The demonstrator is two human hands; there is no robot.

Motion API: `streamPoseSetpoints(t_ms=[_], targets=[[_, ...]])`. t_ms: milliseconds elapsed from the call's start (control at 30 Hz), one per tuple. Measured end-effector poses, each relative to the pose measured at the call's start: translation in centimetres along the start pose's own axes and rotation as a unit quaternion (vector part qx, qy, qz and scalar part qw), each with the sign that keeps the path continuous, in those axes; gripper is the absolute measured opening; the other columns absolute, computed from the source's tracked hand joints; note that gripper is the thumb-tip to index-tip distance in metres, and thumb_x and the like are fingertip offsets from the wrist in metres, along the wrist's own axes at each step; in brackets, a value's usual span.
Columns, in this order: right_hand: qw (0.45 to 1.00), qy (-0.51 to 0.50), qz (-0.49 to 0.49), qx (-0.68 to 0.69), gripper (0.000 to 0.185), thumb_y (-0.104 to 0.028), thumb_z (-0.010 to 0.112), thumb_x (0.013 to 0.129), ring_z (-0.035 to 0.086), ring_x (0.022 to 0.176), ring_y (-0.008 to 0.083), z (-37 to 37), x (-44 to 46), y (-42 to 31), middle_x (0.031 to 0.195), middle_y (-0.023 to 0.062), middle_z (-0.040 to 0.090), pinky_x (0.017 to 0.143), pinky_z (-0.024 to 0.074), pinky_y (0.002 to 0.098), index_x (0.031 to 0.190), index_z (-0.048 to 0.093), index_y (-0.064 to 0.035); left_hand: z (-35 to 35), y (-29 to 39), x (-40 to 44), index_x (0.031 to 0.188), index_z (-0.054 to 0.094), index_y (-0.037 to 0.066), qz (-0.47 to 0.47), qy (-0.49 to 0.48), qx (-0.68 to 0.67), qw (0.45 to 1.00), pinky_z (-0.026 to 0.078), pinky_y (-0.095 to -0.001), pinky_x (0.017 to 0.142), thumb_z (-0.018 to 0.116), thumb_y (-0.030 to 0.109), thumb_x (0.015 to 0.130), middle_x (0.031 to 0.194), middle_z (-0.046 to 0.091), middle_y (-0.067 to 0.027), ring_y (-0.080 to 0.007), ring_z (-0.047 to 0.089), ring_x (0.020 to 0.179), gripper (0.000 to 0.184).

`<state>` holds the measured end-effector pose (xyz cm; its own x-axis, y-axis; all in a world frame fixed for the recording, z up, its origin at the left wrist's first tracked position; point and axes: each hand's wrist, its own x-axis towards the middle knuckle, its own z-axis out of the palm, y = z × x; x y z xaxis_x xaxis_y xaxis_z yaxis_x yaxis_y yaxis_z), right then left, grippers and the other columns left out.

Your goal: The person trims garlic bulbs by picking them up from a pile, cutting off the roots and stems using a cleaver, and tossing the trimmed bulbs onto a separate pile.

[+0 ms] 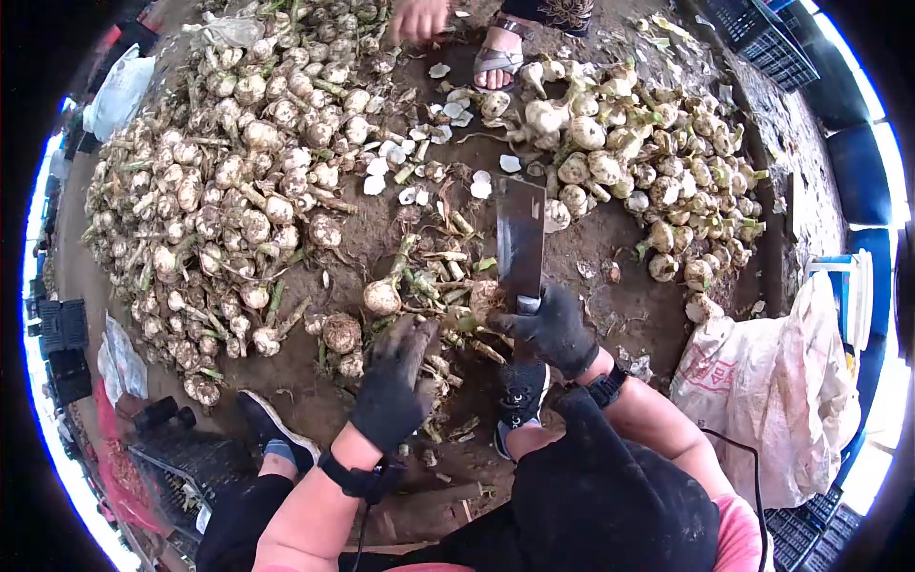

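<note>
My right hand [558, 334], in a dark glove, is wrapped around the handle of a cleaver [520, 234]. The broad blade points away from me, nearly upright in view. Beside its lower edge, near my right thumb, sits a brown rooty clump [486, 299]. My left hand [396, 381], gloved too, is low over the ground with fingers stretched out and no object visible in it. Just beyond its fingertips lies a garlic-like bulb [382, 297] with a green stalk; another bulb [341, 333] shows its roots to the left. Cut stalks [448, 276] litter the ground between my hands.
A large heap of stalked bulbs [229, 181] spreads left; trimmed bulbs [658, 162] are piled right. Another person's hand [419, 19] and sandaled foot [498, 57] are ahead. A white sack [767, 391] stands right, near a bucket [858, 296]. Black crates [186, 462] sit left.
</note>
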<state>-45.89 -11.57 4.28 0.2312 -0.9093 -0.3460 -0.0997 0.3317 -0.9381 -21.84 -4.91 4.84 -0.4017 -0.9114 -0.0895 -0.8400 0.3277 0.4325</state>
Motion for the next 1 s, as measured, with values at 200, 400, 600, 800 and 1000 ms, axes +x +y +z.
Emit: streamPoseSetpoints(t_ms=[200,400,600,800,1000], targets=[[0.998,-0.053,0.005,0.027,0.037,-0.009,0.071,0.076,0.052,0.091,0.0137,1.7,-1.5,-0.6,0.099,0.0013,0.059,0.081,0.0447,0.0304,0.110,0.056,-0.0049,3.7,1.1,3.5,0.133,0.033,0.006,-0.110,-0.068,-0.505,0.853,0.039,-0.0387,0.100,0.074,0.008,0.071,0.127,0.048,-0.0136,-0.0271,0.048,0.118,0.075],[0.993,-0.053,0.103,0.012,0.029,-0.011,0.067,0.079,0.058,0.082,0.0143,0.7,-0.8,-0.8,0.091,0.0049,0.064,0.076,0.0473,0.0303,0.105,0.060,-0.0031,4.5,2.1,3.4,0.135,0.029,0.006,-0.054,-0.013,-0.541,0.839,0.042,-0.0347,0.097,0.078,0.011,0.071,0.124,0.050,-0.0112,-0.0202,0.051,0.112,0.080],[0.984,-0.031,0.174,0.038,0.023,-0.022,0.061,0.085,0.058,0.081,0.0131,-0.1,-0.2,2.4,0.088,0.0047,0.065,0.073,0.0481,0.0305,0.098,0.063,-0.0027,1.7,3.6,4.1,0.134,0.031,0.000,-0.148,-0.033,-0.624,0.767,0.045,-0.0331,0.092,0.078,0.013,0.072,0.123,0.050,-0.0116,-0.0192,0.054,0.109,0.078],[0.986,-0.049,0.130,0.087,0.022,-0.020,0.060,0.089,0.057,0.078,0.0077,1.2,-0.2,2.7,0.088,0.0010,0.064,0.068,0.0479,0.0260,0.102,0.061,-0.0017,7.1,1.8,2.5,0.123,0.049,0.003,-0.071,-0.030,-0.505,0.859,0.041,-0.0376,0.098,0.074,0.018,0.073,0.117,0.058,-0.0115,-0.0248,0.055,0.112,0.058],[0.991,-0.091,0.080,0.055,0.029,-0.017,0.064,0.087,0.057,0.082,0.0089,1.5,-0.4,-1.4,0.094,0.0015,0.066,0.074,0.0486,0.0277,0.111,0.058,-0.0030,4.2,1.5,3.2,0.121,0.052,0.006,-0.056,-0.026,-0.394,0.917,0.045,-0.0347,0.094,0.076,0.017,0.072,0.114,0.061,-0.0076,-0.0196,0.057,0.106,0.056]])
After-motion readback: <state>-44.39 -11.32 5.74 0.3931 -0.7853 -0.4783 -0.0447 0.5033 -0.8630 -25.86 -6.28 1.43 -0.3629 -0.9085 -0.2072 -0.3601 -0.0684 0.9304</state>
